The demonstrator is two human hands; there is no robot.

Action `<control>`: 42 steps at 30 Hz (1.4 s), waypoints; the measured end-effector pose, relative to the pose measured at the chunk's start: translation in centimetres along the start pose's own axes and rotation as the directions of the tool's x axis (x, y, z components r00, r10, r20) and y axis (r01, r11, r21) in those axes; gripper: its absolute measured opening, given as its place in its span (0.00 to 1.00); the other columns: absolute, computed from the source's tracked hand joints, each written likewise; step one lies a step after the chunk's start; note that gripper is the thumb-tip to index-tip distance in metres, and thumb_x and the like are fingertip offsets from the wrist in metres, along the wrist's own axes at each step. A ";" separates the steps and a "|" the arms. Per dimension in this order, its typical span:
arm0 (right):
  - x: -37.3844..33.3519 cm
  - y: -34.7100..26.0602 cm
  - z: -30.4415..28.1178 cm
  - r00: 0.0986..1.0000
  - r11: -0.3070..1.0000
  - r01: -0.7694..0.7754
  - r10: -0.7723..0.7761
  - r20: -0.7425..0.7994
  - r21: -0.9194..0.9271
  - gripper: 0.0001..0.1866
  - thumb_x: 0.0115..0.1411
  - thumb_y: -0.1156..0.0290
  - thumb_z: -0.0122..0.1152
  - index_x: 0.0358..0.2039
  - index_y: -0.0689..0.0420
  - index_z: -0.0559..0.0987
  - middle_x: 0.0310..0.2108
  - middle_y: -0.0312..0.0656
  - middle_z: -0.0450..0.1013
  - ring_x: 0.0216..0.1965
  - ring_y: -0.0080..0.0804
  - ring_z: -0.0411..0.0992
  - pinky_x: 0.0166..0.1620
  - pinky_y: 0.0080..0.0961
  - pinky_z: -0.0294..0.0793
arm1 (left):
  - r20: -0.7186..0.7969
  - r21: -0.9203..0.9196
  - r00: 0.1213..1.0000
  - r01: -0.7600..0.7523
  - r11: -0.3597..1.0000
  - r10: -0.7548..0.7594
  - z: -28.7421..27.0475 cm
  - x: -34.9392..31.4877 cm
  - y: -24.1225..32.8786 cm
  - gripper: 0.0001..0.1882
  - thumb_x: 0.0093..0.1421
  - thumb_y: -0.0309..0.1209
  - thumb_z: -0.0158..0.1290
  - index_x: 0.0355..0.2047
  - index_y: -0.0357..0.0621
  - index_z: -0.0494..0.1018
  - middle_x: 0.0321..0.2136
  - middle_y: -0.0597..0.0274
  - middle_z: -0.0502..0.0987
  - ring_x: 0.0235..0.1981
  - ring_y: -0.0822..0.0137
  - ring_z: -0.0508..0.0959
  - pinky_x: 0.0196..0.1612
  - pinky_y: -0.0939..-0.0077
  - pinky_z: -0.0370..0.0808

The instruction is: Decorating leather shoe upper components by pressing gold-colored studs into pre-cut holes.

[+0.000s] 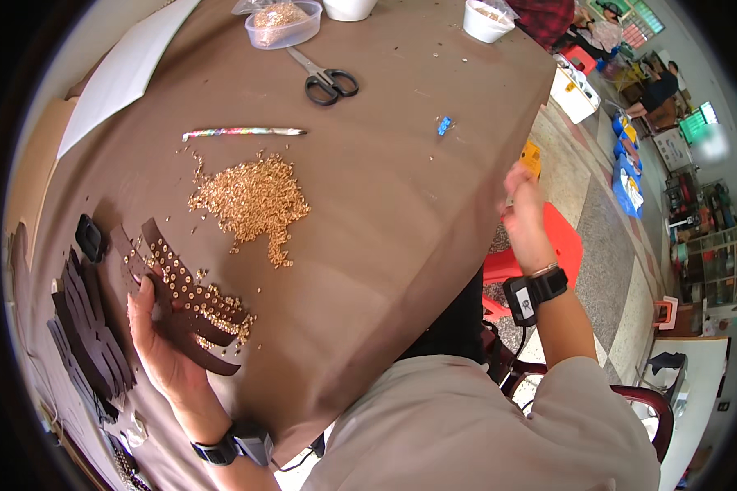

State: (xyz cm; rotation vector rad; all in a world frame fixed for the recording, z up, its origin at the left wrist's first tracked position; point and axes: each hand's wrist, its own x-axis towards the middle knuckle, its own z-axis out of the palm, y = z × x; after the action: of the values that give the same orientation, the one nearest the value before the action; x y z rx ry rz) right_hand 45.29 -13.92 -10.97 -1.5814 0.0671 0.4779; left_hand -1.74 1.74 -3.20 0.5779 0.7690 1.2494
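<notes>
My left hand [157, 348] is closed on dark brown strips [172, 304] at the left of the table, thumb on top. Rows of small gold eyelets [190, 282] dot the strips, and loose ones are heaped at their right end. Beyond them lies a large pile of gold eyelets [254, 200]. My right hand [520, 196] is raised by the table's right edge, its fingers curled and smeared by motion. A yellow object [531, 157] shows right behind those fingers; I cannot tell whether they hold it.
Black-handled scissors [327, 82], a patterned pen-like stick [246, 132] and a small blue piece [444, 126] lie on the brown-covered table [368, 196]. Tubs, including a clear one [282, 29], stand at the far edge. Dark strips [90, 335] are stacked at left; a red stool [561, 241] stands right.
</notes>
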 end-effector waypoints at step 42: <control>-26.4 -2.0 25.0 0.002 0.946 0.276 -0.175 0.985 0.168 0.05 0.58 0.80 0.58 0.36 0.63 0.75 0.32 0.41 0.76 0.32 0.21 0.74 0.38 0.17 0.76 | 0.069 -0.009 0.997 -0.019 1.000 0.019 1.1 -0.4 0.9 0.11 0.60 0.25 0.52 0.43 0.41 0.72 0.37 0.65 0.77 0.37 0.76 0.76 0.43 0.78 0.73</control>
State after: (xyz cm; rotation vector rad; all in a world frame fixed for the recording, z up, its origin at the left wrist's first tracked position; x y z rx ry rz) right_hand 15.49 3.92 0.04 -0.9177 -1.3618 1.2716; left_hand -1.49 1.55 -1.72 0.6200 0.7018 1.2434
